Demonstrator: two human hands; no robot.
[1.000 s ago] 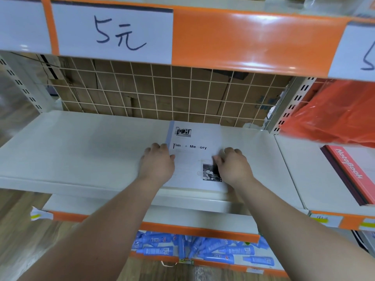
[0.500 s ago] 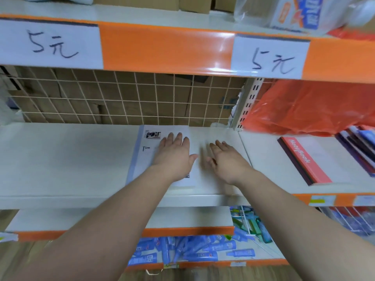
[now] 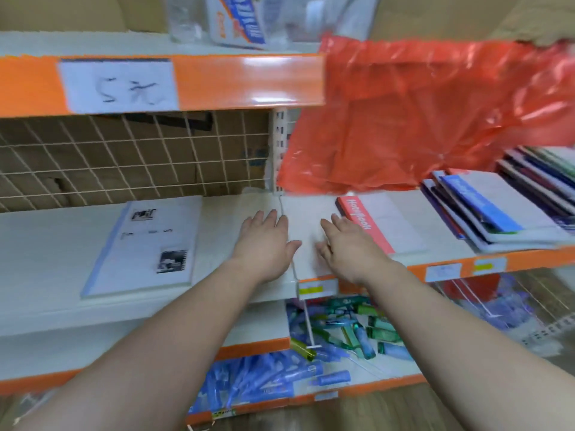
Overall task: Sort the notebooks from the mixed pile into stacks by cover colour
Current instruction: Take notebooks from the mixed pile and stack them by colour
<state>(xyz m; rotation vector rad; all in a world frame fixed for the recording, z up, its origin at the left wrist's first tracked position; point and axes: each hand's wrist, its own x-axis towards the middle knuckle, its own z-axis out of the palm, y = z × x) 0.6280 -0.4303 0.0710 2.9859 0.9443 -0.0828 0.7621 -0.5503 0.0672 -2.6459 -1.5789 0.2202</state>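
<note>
A white notebook with a pale blue spine (image 3: 146, 244) lies flat on the left white shelf (image 3: 46, 259), with no hand on it. My left hand (image 3: 264, 241) hovers open over the seam between the two shelves, fingers straight. My right hand (image 3: 345, 244) is open beside it, just left of a notebook with a red spine band and white cover (image 3: 382, 222). A mixed pile of notebooks (image 3: 497, 209) with blue, purple and white covers lies fanned out at the far right. Both hands hold nothing.
A red plastic bag (image 3: 420, 119) hangs down over the right shelf from above. The wire grid back panel (image 3: 124, 157) closes the left bay. Orange price strips edge the shelves. The lower shelf holds several blue and green tubes (image 3: 342, 334).
Both hands have let go of the white notebook and moved right, off it, to the seam between the shelves. My view has swung right, bringing the mixed pile into sight.
</note>
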